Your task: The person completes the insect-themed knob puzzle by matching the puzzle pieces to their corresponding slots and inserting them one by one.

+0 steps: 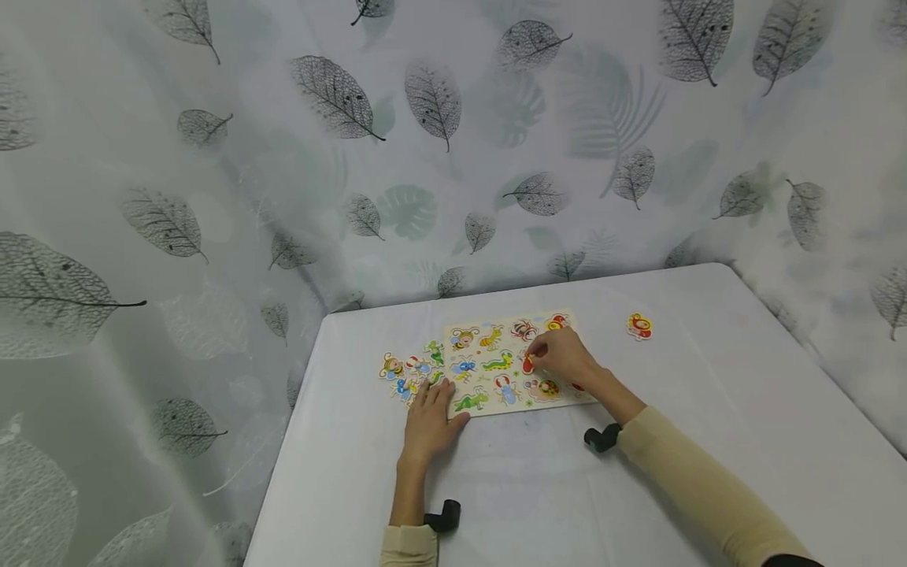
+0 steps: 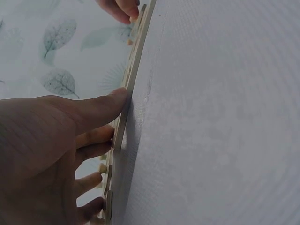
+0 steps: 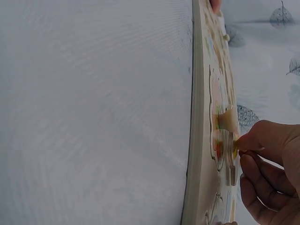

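A wooden peg puzzle board (image 1: 485, 391) with colourful insect pictures lies on the white table. My right hand (image 1: 567, 358) pinches a small red puzzle piece (image 1: 527, 364) over the right half of the board. In the right wrist view, thumb and forefinger of the right hand (image 3: 272, 168) hold the piece (image 3: 230, 161) close against the board, beside a wooden knob (image 3: 228, 120). My left hand (image 1: 428, 425) rests at the board's left edge, its thumb on the edge in the left wrist view and its other fingers spread at the loose pieces.
Left of the board lie several loose pieces, among them a bee (image 1: 391, 367), a green one (image 1: 434, 352) and a blue bug (image 1: 405, 389). A red and yellow piece (image 1: 639, 326) sits apart on the right. Leaf-patterned curtains (image 1: 439, 181) stand behind the table (image 1: 524, 488).
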Available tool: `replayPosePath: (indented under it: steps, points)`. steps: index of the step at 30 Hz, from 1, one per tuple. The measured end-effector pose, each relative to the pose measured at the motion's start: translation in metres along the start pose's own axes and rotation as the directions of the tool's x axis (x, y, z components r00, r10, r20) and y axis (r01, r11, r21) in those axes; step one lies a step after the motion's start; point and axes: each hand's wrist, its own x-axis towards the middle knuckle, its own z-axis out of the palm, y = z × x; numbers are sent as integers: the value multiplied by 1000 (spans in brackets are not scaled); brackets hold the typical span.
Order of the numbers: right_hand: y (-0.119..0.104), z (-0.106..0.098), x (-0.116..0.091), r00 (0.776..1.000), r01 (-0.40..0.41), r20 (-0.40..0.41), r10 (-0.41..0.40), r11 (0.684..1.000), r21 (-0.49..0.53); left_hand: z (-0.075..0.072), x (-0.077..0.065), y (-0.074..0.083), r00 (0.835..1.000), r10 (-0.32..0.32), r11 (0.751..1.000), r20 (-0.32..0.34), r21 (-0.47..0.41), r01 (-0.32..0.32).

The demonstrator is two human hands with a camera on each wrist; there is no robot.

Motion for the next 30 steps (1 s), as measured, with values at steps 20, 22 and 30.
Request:
replayPosePath:
  steps: [20,22,30]
  points:
    - [-1,-3,5,999,-13,51,12,1000,8,2,2,1,1000,-6,1000,-5,5,6]
    - [-1,-2,5,999,-4,52,3,1000,11,2,1,1,1000,-22,1000,6,9,22]
    - [3,0,7,999,5,48,-6,1000,10,3,1,0,999,-35,999,8,7,35]
